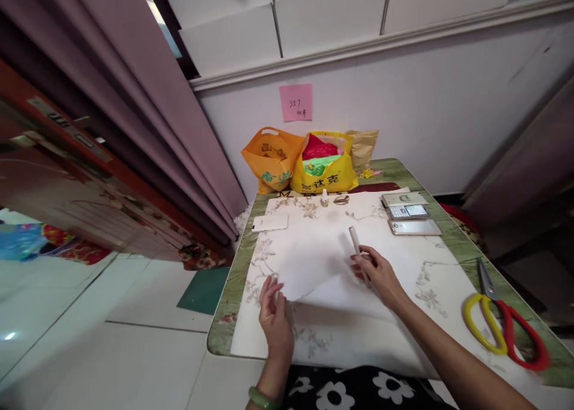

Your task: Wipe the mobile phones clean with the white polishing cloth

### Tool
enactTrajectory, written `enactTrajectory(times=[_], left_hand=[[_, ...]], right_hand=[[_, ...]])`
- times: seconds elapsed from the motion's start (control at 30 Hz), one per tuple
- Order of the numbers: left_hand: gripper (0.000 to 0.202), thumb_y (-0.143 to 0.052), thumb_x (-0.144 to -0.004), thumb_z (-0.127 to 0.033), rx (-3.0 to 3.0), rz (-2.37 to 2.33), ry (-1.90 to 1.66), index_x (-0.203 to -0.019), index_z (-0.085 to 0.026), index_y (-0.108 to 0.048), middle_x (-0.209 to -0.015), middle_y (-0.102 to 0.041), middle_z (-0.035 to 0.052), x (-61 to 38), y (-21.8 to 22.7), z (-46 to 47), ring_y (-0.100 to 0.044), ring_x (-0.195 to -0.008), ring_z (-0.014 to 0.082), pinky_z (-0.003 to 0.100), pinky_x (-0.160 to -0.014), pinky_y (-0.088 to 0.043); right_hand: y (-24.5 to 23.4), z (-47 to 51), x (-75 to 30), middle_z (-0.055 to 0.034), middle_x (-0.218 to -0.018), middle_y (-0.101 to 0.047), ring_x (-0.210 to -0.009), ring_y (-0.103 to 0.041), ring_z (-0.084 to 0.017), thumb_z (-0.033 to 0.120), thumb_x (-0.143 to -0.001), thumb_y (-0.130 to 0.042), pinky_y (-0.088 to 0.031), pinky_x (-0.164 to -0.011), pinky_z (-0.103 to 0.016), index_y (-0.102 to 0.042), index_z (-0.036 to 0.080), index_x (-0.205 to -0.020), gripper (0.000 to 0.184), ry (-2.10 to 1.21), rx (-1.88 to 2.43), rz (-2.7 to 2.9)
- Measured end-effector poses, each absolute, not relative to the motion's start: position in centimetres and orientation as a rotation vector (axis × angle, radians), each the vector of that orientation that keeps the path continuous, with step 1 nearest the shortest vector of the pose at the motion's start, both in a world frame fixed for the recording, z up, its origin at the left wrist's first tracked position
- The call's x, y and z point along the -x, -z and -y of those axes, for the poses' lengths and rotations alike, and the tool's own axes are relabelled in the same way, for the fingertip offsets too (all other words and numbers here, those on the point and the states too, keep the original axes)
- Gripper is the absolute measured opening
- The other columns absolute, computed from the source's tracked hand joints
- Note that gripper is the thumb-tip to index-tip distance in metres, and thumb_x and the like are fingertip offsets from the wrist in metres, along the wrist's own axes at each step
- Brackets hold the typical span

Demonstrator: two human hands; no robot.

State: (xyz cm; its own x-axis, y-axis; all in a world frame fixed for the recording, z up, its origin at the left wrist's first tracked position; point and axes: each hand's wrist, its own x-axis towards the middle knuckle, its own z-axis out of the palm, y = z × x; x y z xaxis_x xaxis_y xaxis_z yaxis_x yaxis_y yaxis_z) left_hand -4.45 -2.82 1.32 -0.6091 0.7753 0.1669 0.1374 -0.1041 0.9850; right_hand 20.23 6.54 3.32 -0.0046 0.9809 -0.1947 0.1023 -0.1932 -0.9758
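Note:
My right hand [374, 272] is closed around a slim, pale phone [354, 238], seen nearly edge-on and tilted above the middle of the table. My left hand [275, 320] is loosely curled with nothing visible in it, close to the left side of the flower-patterned white sheet [314, 254]. Ahead of that hand, a white phone [269, 222] lies flat. To the right of my right hand are a silver phone [415, 227], a keypad phone [408, 211] and a gold-coloured phone [403, 199], in a row.
Large scissors [497, 314] with yellow and red handles lie at the right edge. An orange bag [273, 159], a yellow bag [327, 180] and a tan pouch [362, 146] stand against the wall. A small bottle [324, 198] and some glasses [341, 200] sit before them.

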Motion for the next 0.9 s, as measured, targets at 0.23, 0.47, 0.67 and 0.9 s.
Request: enactTrajectory(times=[0.23, 0.47, 0.67, 0.9], left_hand=[[0.030, -0.068, -0.075, -0.031, -0.319, -1.091, -1.629, -0.102, -0.029, -0.057, -0.092, -0.067, -0.0033, 3.9, -1.8, 1.4, -0.063, -0.076, 0.0105, 0.022, -0.067, -0.049], [0.037, -0.066, -0.069, -0.028, -0.321, -1.141, -1.520, -0.105, -0.023, -0.065, -0.104, -0.071, 0.0059, 3.1, -0.1, -1.2, -0.068, -0.089, 0.0200, 0.032, -0.077, -0.055], [0.034, -0.072, -0.059, -0.019, -0.587, -1.238, -1.376, -0.092, -0.014, -0.067, -0.094, -0.072, 0.0116, 2.2, -0.1, -3.2, -0.065, -0.100, 0.0301, 0.041, -0.082, -0.054], [0.036, -0.072, -0.065, -0.039, -0.466, -0.946, -1.339, -0.094, -0.018, -0.069, -0.091, -0.072, 0.0106, 1.0, -0.8, -5.0, -0.064, -0.101, 0.0304, 0.042, -0.086, -0.053]], right_hand=[[-3.1, -5.8, -17.5, -0.0104, -0.098, -0.067, -0.075, -0.067, -0.019, 0.050, -0.080, -0.057, -0.053, -0.054, -0.026, -0.058, 0.018, -0.098, 0.036, -1.697, 1.468, 1.215], [-3.0, -5.3, -17.2, -0.0105, -0.100, -0.067, -0.073, -0.066, -0.016, 0.052, -0.083, -0.053, -0.048, -0.051, -0.023, -0.057, 0.018, -0.097, 0.037, -1.720, 1.442, 1.247], [-4.1, -7.2, -17.6, -0.0046, -0.084, -0.066, -0.073, -0.065, -0.019, 0.055, -0.080, -0.054, -0.045, -0.055, -0.025, -0.058, 0.019, -0.096, 0.040, -1.360, 1.606, 1.507], [-4.7, -9.5, -15.3, -0.0116, -0.095, -0.067, -0.087, -0.064, -0.027, 0.059, -0.076, -0.058, -0.044, -0.069, -0.032, -0.055, 0.017, -0.113, 0.056, -0.792, 1.908, 1.847]])
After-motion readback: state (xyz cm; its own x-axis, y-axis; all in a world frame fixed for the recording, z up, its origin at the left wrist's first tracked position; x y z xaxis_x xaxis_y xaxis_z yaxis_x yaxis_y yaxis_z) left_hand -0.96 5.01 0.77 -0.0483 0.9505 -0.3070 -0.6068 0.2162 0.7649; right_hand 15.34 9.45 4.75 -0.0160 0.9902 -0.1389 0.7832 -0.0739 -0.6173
